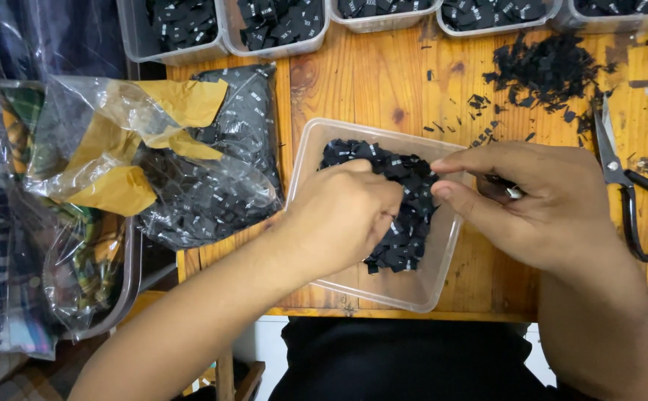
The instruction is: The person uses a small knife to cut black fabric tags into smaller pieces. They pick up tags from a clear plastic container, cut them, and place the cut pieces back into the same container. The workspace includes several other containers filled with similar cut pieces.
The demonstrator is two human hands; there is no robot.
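Over the clear plastic tray (443, 275) at the bench's (383, 82) near edge, our left hand (346, 219) curls its fingers (383, 200) into the heap of small black fabric labels (405, 215), while our right hand (539, 200) pinches at the heap's right side. Working well here, we judge, means lifting few labels at once and keeping them above the tray; scissors (636, 200) lie right of it.

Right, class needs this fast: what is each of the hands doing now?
Left hand: fingers curled into the black labels in the clear tray; whether it grips any cannot be told.
Right hand: fingers extended over the labels; hold cannot be told.
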